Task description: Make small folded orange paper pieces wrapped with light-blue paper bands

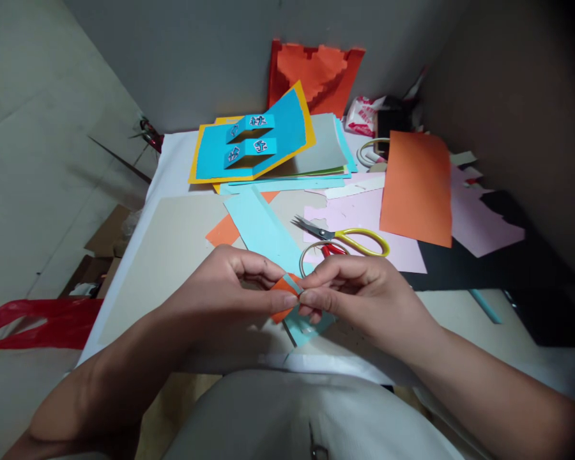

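On the far left, on the floor, lies a red plastic bag, and we cannot tell if anything is inside it. Just beside it is a cardboard box with a white object showing at its opening; the rest of its contents is hidden from us.

Moving right, we come to the table with a white cloth. A large grey card lies flat on it, and the left hand is above this card. Its fingers are curved and closed in a narrow pinch on a small orange and light blue paper piece. The right hand pinches the same piece from the other side, so the two hands almost touch. We think they hold it so close because the piece is very small and needs both hands to stay steady.

Farther back is a blue pop-up card with a yellow border, resting on a stack of paper, perhaps so it can be seen easily. Next, yellow-handled scissors lie open just beyond the right hand, where they are easy to reach. Behind them stands a white printed plastic packet, and we cannot see what it contains. On the right, an orange sheet lies over pink paper.
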The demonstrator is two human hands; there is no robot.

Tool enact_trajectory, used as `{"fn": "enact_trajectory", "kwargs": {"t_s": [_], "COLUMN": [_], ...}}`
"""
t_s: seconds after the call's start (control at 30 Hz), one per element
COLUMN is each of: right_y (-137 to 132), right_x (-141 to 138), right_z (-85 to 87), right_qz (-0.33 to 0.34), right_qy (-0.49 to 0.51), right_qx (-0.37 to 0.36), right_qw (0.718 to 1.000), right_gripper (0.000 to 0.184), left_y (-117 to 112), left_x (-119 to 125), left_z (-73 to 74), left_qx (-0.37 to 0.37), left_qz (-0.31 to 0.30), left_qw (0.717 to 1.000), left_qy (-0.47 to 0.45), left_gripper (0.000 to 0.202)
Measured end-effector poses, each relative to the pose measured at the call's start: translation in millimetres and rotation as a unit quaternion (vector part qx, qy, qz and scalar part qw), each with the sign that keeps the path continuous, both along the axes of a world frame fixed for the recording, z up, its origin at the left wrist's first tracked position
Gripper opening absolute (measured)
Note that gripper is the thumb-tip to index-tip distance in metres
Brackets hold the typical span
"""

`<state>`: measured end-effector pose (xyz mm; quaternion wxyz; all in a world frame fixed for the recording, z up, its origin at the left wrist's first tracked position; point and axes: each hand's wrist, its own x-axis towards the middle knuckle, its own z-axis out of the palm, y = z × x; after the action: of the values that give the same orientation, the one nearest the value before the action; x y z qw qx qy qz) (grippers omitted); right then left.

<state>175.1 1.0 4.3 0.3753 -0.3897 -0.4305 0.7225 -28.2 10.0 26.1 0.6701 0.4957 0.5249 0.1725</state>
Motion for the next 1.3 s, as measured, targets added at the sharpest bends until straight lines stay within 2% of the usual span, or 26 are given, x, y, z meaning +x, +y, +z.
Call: {"fn": "enact_trajectory", "kwargs": {"t_s": [0.13,0.43,0.67,0.77,1.07,1.3], "right_y": [0,-1,-3,-4,-6,-4], "right_x": [0,1,-1,-2,1,1], "right_z": [0.3,-0.8,2.1,1.3,3.1,-1.5], "right_qz": [-0.001,-0.006,-0.016,-0.020,-0.043,-0.036], "right_qy": [-0.011,-0.050,-0.161,-0.189,-0.174,-0.106], "right_qx": [0.018,0.049,0.161,0.181,0.194,0.159], "right_qw": [1.000,0.997,0.974,0.965,0.965,0.981], "right_gripper": [0.008,0.007,0.008,0.011,0.010,0.008], "left_y": [0,-1,-3,-4,1,2], "left_x": [1,7,11,12,7,2], "left_z": [0.0,3.1,3.9,3.5,6.3,1.8], "left_qx": [-0.003,0.017,0.050,0.057,-0.011,-0.015], "left_qz": [0.010,0.022,0.036,0.040,-0.067,-0.082], "left_qw": [1.000,0.999,0.995,0.994,0.997,0.996], "left_qy": [0.014,0.017,0.077,0.084,0.040,0.008], "left_gripper": [0.017,0.018,0.019,0.021,0.019,0.021]}}
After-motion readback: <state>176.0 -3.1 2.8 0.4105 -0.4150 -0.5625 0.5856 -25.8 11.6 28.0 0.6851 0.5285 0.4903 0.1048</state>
